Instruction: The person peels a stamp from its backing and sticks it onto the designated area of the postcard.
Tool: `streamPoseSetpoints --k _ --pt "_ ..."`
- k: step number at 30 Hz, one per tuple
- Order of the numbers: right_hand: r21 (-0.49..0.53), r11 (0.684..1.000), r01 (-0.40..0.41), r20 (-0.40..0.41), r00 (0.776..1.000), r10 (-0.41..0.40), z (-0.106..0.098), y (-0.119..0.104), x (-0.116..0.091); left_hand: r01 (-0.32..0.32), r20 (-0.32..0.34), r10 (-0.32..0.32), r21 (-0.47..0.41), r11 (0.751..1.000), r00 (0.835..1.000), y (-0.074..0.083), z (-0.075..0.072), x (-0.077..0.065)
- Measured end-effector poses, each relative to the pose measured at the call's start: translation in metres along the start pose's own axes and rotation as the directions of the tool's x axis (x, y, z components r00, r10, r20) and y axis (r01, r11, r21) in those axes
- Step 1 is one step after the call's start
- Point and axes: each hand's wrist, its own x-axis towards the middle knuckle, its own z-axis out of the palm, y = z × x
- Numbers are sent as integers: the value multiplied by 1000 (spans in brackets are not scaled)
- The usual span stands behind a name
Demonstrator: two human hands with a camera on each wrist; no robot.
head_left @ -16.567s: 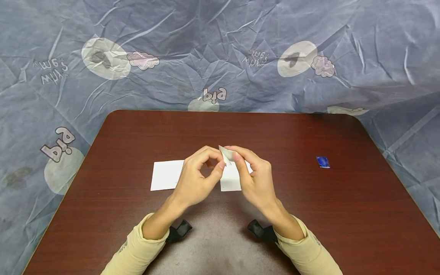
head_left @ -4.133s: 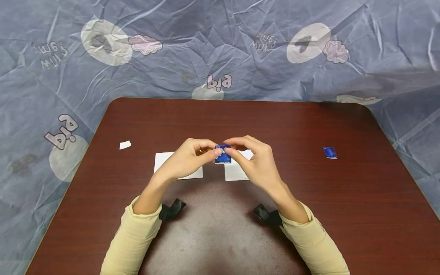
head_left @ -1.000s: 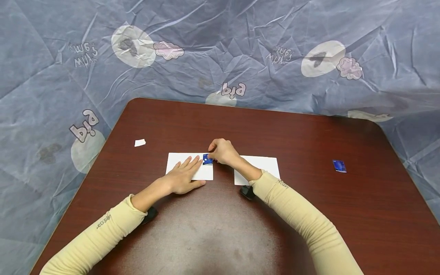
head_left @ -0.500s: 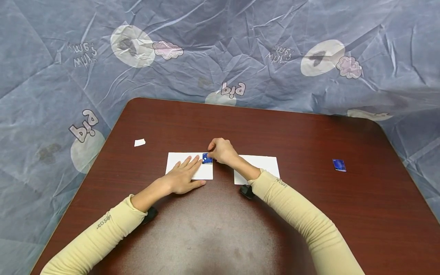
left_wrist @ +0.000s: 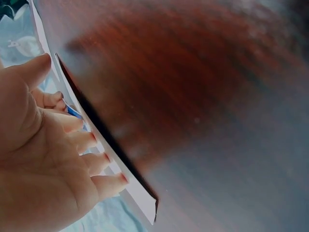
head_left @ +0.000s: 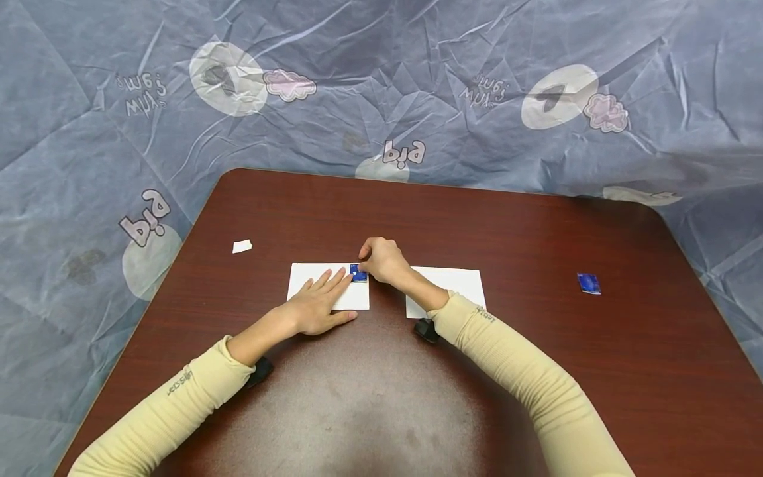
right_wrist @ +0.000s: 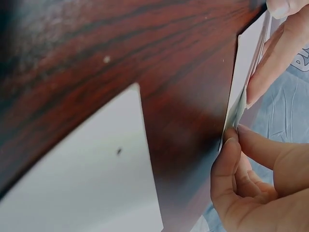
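Observation:
A blue stamp point(head_left: 357, 273) with white marks lies at the far right corner of the left white paper rectangle point(head_left: 354, 301). My right hand point(head_left: 386, 262) pinches the stamp's edge between thumb and index finger; in the right wrist view the stamp's edge point(right_wrist: 240, 108) stands slightly lifted off the paper. My left hand point(head_left: 314, 310) rests flat on the same paper with straight, spread fingers, its fingertips beside the stamp. A second white paper rectangle point(head_left: 456, 283) lies to the right, partly under my right forearm.
Another blue stamp-like piece point(head_left: 589, 283) lies far right on the brown table point(head_left: 507, 232). A small white scrap point(head_left: 242, 246) lies at the far left. A grey-blue patterned sheet point(head_left: 334, 86) hangs behind the table.
Both hands held the stamp raised about four seconds ago; now it touches the left paper, which my left hand presses. The white scrap appeared after the earliest frame. The last second shows almost no motion.

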Motion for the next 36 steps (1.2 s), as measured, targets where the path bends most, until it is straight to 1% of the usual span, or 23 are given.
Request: streamPoseSetpoints --k 12,21,30,36 --pt "-18 1000 22 52 998 -21 -5 -2 1 -2 4 2 3 1000 1000 2 -2 0" --pt "-11 1000 21 66 998 -21 -7 -2 2 1 9 -1 9 1000 1000 2 -2 -1" --pt "-52 999 7 57 998 -5 -5 -4 2 8 14 -9 17 1000 1000 3 -3 -1" --pt "-126 992 6 54 999 1 -6 -1 2 17 42 -18 22 1000 999 4 -6 0"
